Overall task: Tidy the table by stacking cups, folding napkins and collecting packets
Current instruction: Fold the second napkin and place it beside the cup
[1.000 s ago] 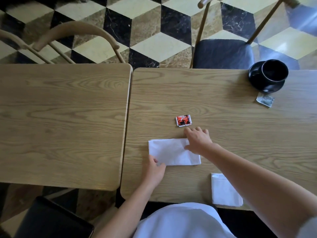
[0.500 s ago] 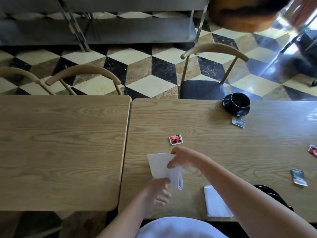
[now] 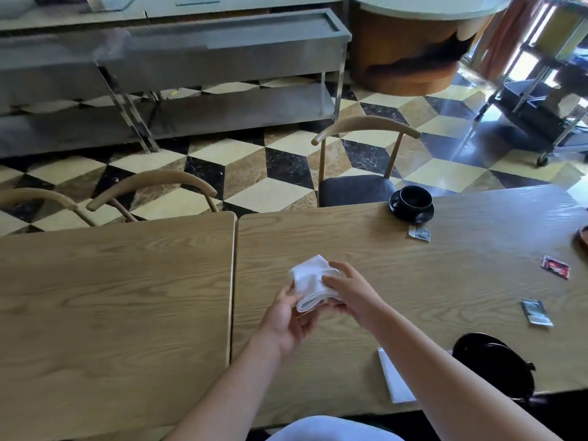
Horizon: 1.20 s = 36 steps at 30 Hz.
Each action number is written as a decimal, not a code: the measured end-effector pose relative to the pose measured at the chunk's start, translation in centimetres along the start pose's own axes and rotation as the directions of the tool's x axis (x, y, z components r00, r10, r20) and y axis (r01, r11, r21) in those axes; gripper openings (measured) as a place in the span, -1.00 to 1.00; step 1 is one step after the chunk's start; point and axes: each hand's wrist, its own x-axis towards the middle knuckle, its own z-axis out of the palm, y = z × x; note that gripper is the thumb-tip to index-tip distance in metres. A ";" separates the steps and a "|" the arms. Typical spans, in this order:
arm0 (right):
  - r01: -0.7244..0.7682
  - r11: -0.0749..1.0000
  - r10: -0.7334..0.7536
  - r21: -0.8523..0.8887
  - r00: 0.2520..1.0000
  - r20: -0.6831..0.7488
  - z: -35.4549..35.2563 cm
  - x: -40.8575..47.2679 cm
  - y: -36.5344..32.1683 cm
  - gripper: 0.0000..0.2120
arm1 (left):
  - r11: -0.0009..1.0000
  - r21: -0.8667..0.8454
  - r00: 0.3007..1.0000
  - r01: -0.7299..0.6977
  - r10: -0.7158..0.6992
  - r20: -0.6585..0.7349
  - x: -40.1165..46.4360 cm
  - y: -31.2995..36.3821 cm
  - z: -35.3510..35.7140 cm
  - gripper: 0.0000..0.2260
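A folded white napkin is lifted off the right wooden table, held between both hands. My left hand grips its lower edge from below. My right hand holds its right side, fingers over the top. A second white napkin lies flat near the front edge, partly under my right forearm. A black cup on a black saucer stands at the far edge. A grey packet lies beside it, a red packet and another grey packet lie at the right.
A second wooden table adjoins on the left. Wooden chairs stand along the far side. A black dish sits at the front right edge. A steel counter and a trolley stand on the chequered floor beyond.
The napkin went from flat on the table to lifted and folded smaller between both hands. The view tilted up, and the red packet beside the napkin is no longer visible.
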 end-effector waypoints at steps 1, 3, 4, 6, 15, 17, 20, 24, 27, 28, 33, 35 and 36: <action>-0.026 0.999 0.026 0.019 1.000 0.004 -0.2 -0.2 0.6 -0.65 | 0.998 0.056 0.999 -0.024 0.026 -0.033 0.2 -0.1 0.1 -0.70; -0.110 0.993 0.108 0.045 0.993 0.046 -0.6 -0.7 1.8 -0.73 | 0.989 0.141 0.993 -0.037 0.052 -0.105 0.5 0.0 0.1 -0.61; -0.152 0.987 0.149 0.044 0.986 0.076 -0.8 -0.9 2.4 -0.80 | 0.985 0.172 0.992 -0.020 0.040 -0.118 0.6 0.1 0.0 -0.59; -0.210 0.978 0.208 0.011 0.974 0.095 -1.0 -1.3 3.4 -0.89 | 0.981 0.182 0.992 0.074 -0.053 -0.116 0.7 -0.1 -0.2 -0.61; -0.142 0.931 0.144 -0.336 0.989 -0.018 -2.7 -0.1 3.6 -0.77 | 0.885 0.452 0.983 0.113 -0.033 -0.179 1.4 -0.7 1.3 -0.59; -0.072 0.948 0.064 -0.309 0.997 -0.036 -3.2 0.2 3.0 -0.75 | 0.832 0.553 0.974 -0.047 0.160 -0.159 1.4 -0.5 1.7 -0.44; -0.051 0.977 0.047 -0.206 0.999 -0.026 -3.8 0.9 3.9 -0.77 | 0.790 0.603 0.969 -0.110 0.219 -0.111 1.7 -1.6 1.0 -0.42; -0.320 0.944 0.323 0.085 0.946 -0.023 -3.8 1.2 7.2 -0.78 | 0.860 0.509 0.981 0.042 0.061 -0.184 2.2 -3.7 -1.0 -0.75; -0.418 0.903 0.421 0.096 0.907 -0.004 -4.1 1.2 9.5 -0.70 | 0.873 0.463 0.970 0.151 -0.041 -0.239 3.0 -5.0 -2.7 -0.91; -0.439 0.892 0.441 0.110 0.897 0.004 -4.2 1.3 10.2 -0.68 | 0.881 0.440 0.966 0.172 -0.064 -0.250 3.5 -5.3 -3.4 -0.84; -0.405 0.914 0.399 0.013 0.904 0.157 -5.9 1.7 11.9 -0.63 | 0.870 0.470 0.954 0.150 -0.003 -0.299 4.6 -6.0 -5.3 -0.79; -0.326 0.939 0.340 -0.105 0.925 0.171 -6.3 2.0 12.0 -0.68 | 0.720 0.685 0.961 0.110 0.099 -0.258 5.0 -6.3 -6.2 -0.75; -0.280 0.948 0.303 -0.152 0.938 0.165 -6.2 2.3 12.0 -0.73 | 0.606 0.792 0.967 0.076 0.148 -0.207 5.1 -6.5 -6.5 -0.70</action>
